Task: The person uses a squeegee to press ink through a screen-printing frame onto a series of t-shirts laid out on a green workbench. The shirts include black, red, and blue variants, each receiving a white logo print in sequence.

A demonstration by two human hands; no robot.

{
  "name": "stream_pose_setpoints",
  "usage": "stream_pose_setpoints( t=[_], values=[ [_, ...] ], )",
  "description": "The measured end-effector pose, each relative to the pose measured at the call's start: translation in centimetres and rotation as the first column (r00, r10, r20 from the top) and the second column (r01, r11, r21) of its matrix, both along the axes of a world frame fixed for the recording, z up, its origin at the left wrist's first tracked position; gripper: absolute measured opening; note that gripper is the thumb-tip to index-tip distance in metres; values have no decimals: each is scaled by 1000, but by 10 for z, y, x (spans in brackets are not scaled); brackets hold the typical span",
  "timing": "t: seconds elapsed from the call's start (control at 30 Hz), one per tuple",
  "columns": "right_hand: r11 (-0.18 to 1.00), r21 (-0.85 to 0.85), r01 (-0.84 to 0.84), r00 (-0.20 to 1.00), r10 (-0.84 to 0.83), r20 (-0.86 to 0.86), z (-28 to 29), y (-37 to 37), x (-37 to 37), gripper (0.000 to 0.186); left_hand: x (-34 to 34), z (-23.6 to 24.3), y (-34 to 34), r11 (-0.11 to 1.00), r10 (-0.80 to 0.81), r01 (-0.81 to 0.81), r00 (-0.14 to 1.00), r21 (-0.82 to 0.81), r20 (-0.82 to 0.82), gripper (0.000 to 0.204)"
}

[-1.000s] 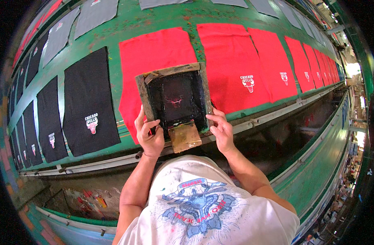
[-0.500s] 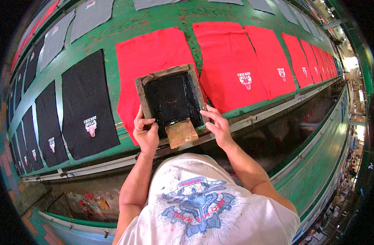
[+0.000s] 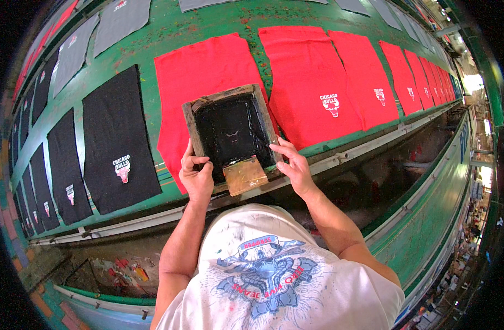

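A wooden-framed printing screen [image 3: 194, 130] with black, wet-looking mesh lies over the near part of a red cloth panel [image 3: 208, 63]. A faint pale outline shows through the mesh. My left hand [image 3: 197, 177] grips the frame's left side near its lower corner, with the fingers curled. On the opposite side, my right hand [image 3: 294, 166] holds the frame by its edge, thumb and fingers around the wood. Between the hands, a flat tan squeegee [image 3: 245, 177] leans in the screen's near end, touched by neither hand. Cloth beneath the frame is hidden.
Printed red panels [image 3: 302, 82] run off to the right along the green table [image 3: 145, 36]. Black printed panels [image 3: 120, 137] lie at the left, grey ones [image 3: 123, 25] at the far side. A metal rail [image 3: 340, 159] borders the near edge, above a dark gap.
The frame and both hands have barely moved, with a slight shift upward in the picture. A pale outline in the mesh is now clearer than before.
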State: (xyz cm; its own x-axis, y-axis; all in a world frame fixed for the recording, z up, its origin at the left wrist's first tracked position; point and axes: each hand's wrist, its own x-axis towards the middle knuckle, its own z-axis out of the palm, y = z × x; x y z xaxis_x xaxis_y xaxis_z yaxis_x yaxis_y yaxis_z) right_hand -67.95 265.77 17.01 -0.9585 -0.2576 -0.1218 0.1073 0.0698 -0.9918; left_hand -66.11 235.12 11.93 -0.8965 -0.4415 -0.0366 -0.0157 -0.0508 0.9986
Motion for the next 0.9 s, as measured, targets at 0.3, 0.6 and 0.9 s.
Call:
stream_pose_setpoints(
  t=[0.3,0.6,0.9],
  values=[
    [920,366,138,973,-57,-224,19,-11,0,48,0,-1,0,1000,-14,14,1000,16,-20,15],
    [697,711,-90,635,590,-499,59,-50,9,41,-1,0,0,1000,-24,24,999,-7,-31,16],
    [592,784,-187,562,719,-409,73,-62,-19,36,-1,-6,-2,999,-29,30,998,26,-49,16]
  ],
)
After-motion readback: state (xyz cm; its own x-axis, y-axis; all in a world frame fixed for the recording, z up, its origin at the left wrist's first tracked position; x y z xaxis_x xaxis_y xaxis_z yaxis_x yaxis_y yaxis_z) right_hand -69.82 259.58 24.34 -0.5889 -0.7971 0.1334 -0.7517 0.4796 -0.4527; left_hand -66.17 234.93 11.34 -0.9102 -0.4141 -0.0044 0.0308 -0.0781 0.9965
